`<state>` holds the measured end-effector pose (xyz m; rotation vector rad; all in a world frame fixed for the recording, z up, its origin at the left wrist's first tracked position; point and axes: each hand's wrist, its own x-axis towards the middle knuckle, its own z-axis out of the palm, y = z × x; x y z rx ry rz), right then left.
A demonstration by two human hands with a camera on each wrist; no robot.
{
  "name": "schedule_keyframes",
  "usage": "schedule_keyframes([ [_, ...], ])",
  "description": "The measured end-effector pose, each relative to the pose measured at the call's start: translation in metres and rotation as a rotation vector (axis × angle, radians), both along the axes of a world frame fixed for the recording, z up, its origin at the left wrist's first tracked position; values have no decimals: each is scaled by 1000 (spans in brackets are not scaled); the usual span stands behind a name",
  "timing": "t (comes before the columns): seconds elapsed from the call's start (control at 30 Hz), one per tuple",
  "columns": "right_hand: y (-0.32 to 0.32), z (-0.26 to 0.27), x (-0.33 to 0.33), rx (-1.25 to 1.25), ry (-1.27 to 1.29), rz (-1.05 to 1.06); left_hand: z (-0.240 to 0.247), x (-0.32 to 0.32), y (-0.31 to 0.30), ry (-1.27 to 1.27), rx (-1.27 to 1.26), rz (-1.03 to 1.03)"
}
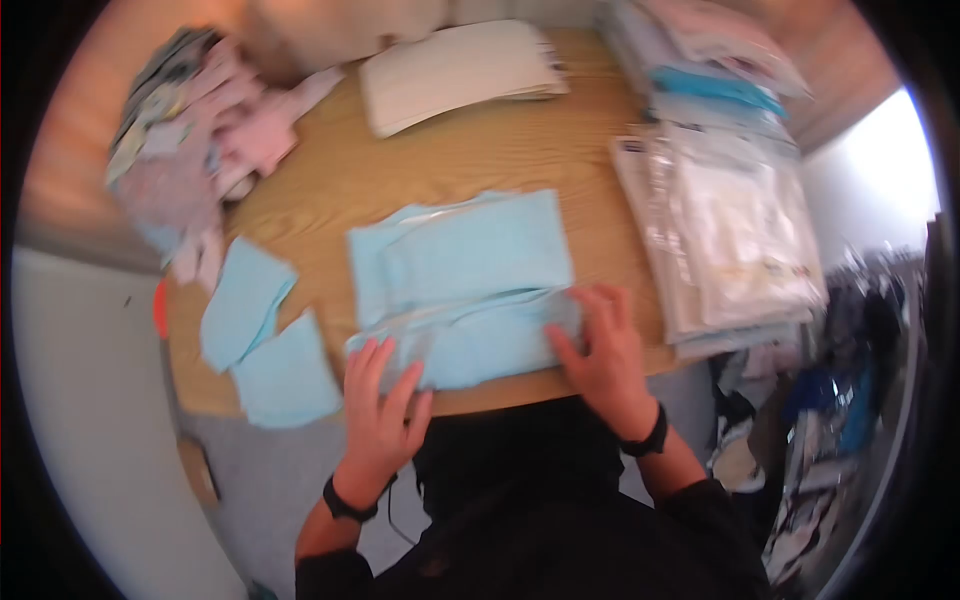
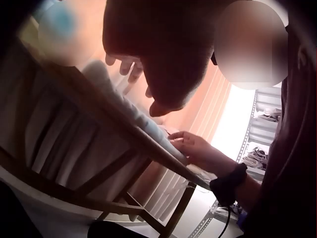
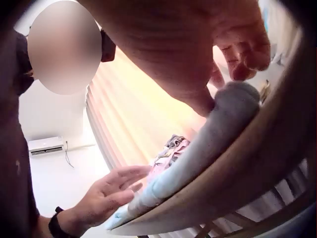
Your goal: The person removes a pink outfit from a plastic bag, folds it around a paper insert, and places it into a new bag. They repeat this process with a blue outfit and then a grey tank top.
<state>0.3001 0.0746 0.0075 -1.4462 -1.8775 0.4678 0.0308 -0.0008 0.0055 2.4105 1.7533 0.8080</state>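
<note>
Black clothing (image 1: 540, 515) is shown nearest the head camera; beyond it, folded blue cloth (image 1: 470, 262) is laid on the table (image 1: 320, 165), near fold running left to right. Left end is touched by left hand (image 1: 382, 412), right end by right hand (image 1: 608, 362), equally near; fingers spread, nothing clamped.

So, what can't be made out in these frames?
Head view: the inner layers of the folded light-blue cloth, covered by its top layer.
Head view: any wording on the clear packages, too small and blurred.
Head view: the piece count in the garment pile; pieces overlap.
Right wrist view: part of the right hand, cut off by the top edge.
</note>
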Motion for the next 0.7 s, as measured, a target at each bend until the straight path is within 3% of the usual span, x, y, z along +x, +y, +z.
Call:
schedule_keyframes([
  [0.13, -8, 36, 35, 232, -160, 34, -7, 15, 8, 127, -176, -54],
  [0.23, 5, 63, 70, 174, -379, -296, -6, 17, 17, 164, -213, -34],
  [0.33, 16, 42, 101, 82, -671, -500, -9, 16, 29, 183, -215, -7],
  [0.43, 14, 34, 115, -113, -551, -455, -6, 10, 40, 219, -226, 34],
  [0.53, 8, 29, 115, -101, -557, -460, -3, 4, 53, 236, -240, 76],
  [0.7, -1, 23, 118, 173, -358, -544, 2, 5, 61, 197, -205, 115],
])
